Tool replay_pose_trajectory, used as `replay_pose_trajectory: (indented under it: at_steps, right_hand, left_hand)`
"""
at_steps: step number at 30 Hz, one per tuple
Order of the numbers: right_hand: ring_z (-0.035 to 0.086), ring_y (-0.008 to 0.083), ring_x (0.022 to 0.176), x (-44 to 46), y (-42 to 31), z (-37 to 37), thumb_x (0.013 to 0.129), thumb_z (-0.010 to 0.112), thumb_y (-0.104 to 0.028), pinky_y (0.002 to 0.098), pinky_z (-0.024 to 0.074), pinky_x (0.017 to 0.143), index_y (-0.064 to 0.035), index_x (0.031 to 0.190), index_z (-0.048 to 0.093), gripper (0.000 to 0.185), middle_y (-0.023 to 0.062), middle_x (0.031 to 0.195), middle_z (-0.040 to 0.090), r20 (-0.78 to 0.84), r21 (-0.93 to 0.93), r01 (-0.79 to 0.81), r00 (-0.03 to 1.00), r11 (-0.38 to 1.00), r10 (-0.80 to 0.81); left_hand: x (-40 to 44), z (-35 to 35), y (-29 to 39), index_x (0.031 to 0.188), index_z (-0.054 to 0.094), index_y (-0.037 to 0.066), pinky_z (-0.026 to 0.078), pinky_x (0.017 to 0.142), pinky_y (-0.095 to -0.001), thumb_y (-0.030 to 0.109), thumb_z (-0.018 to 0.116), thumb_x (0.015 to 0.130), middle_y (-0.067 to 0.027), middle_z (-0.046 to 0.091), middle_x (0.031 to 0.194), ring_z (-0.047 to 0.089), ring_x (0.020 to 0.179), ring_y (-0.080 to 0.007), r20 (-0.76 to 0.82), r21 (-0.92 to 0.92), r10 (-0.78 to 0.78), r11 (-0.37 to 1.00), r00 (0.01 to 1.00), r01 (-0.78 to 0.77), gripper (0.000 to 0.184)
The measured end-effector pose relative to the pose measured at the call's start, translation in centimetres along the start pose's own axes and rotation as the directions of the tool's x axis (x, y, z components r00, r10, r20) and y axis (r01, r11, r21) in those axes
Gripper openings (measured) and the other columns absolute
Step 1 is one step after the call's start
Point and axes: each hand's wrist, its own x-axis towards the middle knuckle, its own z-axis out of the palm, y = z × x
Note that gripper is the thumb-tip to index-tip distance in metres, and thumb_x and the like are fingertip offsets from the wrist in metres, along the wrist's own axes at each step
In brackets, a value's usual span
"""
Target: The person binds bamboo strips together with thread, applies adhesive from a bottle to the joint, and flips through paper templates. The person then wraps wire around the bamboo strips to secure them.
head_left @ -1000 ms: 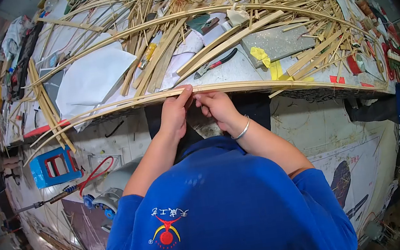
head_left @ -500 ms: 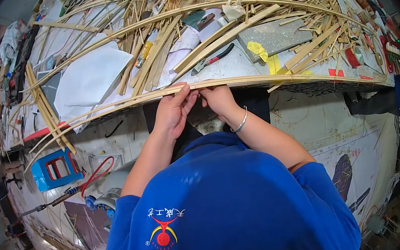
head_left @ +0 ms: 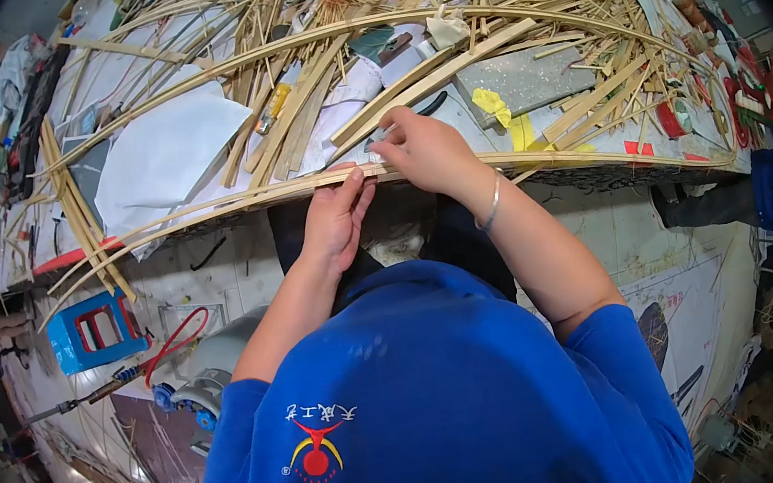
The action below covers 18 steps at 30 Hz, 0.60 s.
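Note:
Long, thin bamboo strips [head_left: 569, 155] lie together in a shallow curve along the near edge of the table. My left hand [head_left: 337, 218] is closed on them near their middle, thumb on top and fingers beneath. My right hand [head_left: 429, 151] is raised just above and beyond the strips, thumb and fingers pinched together. Whatever is in that pinch, if anything, is too small to make out. Behind the right hand lie pliers [head_left: 433, 103], partly hidden by it.
Bamboo pieces [head_left: 590, 14] are heaped across the table. Around them are white paper [head_left: 169, 157], a grey slab [head_left: 531, 79], a yellow cloth [head_left: 491, 105] and a yellow-handled tool [head_left: 275, 101]. A blue stool [head_left: 66, 344] and a red hose [head_left: 172, 340] are below left.
My right hand has left its place beside the left hand under the strips and risen up and away over them, now covering part of the pliers. My left hand keeps its hold.

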Motion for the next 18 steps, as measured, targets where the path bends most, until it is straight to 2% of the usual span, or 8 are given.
replay_pose_trajectory:
  at_steps: [3, 6, 8, 10, 13, 15, 16, 18]
  right_hand:
    - [0.064, 0.0216, 0.068, 1.9, -0.1, 1.3, 0.077, 0.066, -0.015, 0.0312, 0.0495, 0.063, 0.0003, 0.094, 0.058, 0.025, 0.012, 0.077, 0.066, 0.212, -0.029, -0.068, 0.975, 0.997, 0.072]
    - [0.064, 0.016, 0.069, 2.9, 0.9, 2.4, 0.075, 0.068, -0.008, 0.0271, 0.0492, 0.061, 0.002, 0.093, 0.057, 0.023, 0.0108, 0.076, 0.067, 0.201, 0.361, -0.1, 0.979, 0.927, 0.027]
    - [0.064, 0.0139, 0.071, 2.4, 0.4, 2.1, 0.074, 0.067, -0.004, 0.0251, 0.049, 0.062, 0.0029, 0.092, 0.057, 0.022, 0.0099, 0.076, 0.067, 0.131, 0.522, -0.117, 0.99, 0.845, 0.056]
    - [0.063, 0.0126, 0.074, 1.1, -0.6, 1.3, 0.075, 0.066, -0.001, 0.0232, 0.0486, 0.066, 0.004, 0.093, 0.056, 0.021, 0.0103, 0.076, 0.066, 0.092, 0.625, -0.125, 0.992, 0.771, 0.087]
    - [0.063, 0.0124, 0.071, -2.1, -1.8, 2.1, 0.077, 0.066, -0.003, 0.0235, 0.0492, 0.063, 0.0045, 0.089, 0.057, 0.017, 0.0095, 0.077, 0.066, -0.016, 0.726, -0.056, 0.995, 0.685, 0.098]
    - [0.063, 0.0133, 0.075, -4.0, -1.3, 4.1, 0.08, 0.065, -0.003, 0.0236, 0.05, 0.067, 0.0049, 0.092, 0.057, 0.016, 0.0102, 0.083, 0.066, 0.006, 0.875, -0.076, 0.989, 0.478, 0.147]
    - [0.063, 0.0149, 0.08, -4.7, -0.8, 4.9, 0.082, 0.064, -0.003, 0.0241, 0.0504, 0.074, 0.0039, 0.095, 0.058, 0.016, 0.0121, 0.09, 0.065, 0.004, 0.916, -0.082, 0.981, 0.393, 0.195]
    - [0.064, 0.0167, 0.085, -5.5, -0.5, 5.9, 0.082, 0.064, -0.003, 0.0244, 0.0504, 0.078, 0.004, 0.097, 0.059, 0.018, 0.0135, 0.091, 0.066, -0.004, 0.958, -0.083, 0.953, 0.273, 0.303]
  left_hand:
    - [-0.1, -0.1, -0.1, 0.104, 0.052, 0.008, 0.045, 0.086, -0.0257, 0.015, 0.058, 0.089, -0.0025, 0.059, 0.097, 0.055, 0.093, -0.0108, 0.007, 0.017, 0.003, 1.0, 1.0, -0.003, 0.017]
    - [-0.2, -0.2, -0.1, 0.104, 0.053, 0.009, 0.045, 0.084, -0.0256, 0.015, 0.059, 0.088, -0.0023, 0.059, 0.097, 0.055, 0.092, -0.0109, -0.001, 0.029, -0.004, 1.0, 1.0, 0.004, 0.018]
    - [0.0, -0.4, -0.4, 0.104, 0.053, 0.008, 0.045, 0.084, -0.0256, 0.015, 0.059, 0.088, -0.0019, 0.059, 0.097, 0.056, 0.091, -0.0109, -0.009, 0.02, -0.005, 1.0, 1.0, 0.005, 0.018]
    - [0.0, -0.3, -0.3, 0.104, 0.053, 0.009, 0.045, 0.083, -0.026, 0.016, 0.059, 0.088, -0.0018, 0.059, 0.097, 0.056, 0.091, -0.0108, -0.007, 0.006, 0.007, 1.0, 1.0, -0.007, 0.018]
    - [0.3, 0.3, 0.3, 0.102, 0.055, 0.007, 0.045, 0.082, -0.0266, 0.015, 0.058, 0.089, -0.0036, 0.059, 0.096, 0.056, 0.09, -0.0111, 0.001, -0.005, 0.027, 1.0, 1.0, -0.027, 0.016]
    - [0.4, 0.1, 0.3, 0.1, 0.055, 0.005, 0.046, 0.081, -0.0269, 0.015, 0.058, 0.089, -0.0046, 0.059, 0.096, 0.056, 0.09, -0.0113, -0.002, -0.029, 0.027, 0.999, 1.0, -0.027, 0.015]
    - [0.2, 0.3, 0.5, 0.101, 0.054, 0.004, 0.046, 0.082, -0.0275, 0.015, 0.058, 0.089, -0.0059, 0.059, 0.095, 0.056, 0.09, -0.012, -0.017, -0.003, 0.008, 1.0, 1.0, -0.008, 0.017]
    - [0.4, -0.1, 0.5, 0.11, 0.049, 0.005, 0.047, 0.084, -0.0269, 0.017, 0.059, 0.088, -0.0055, 0.057, 0.099, 0.056, 0.092, -0.0128, 0.008, 0.028, -0.034, 0.999, 0.999, 0.034, 0.027]
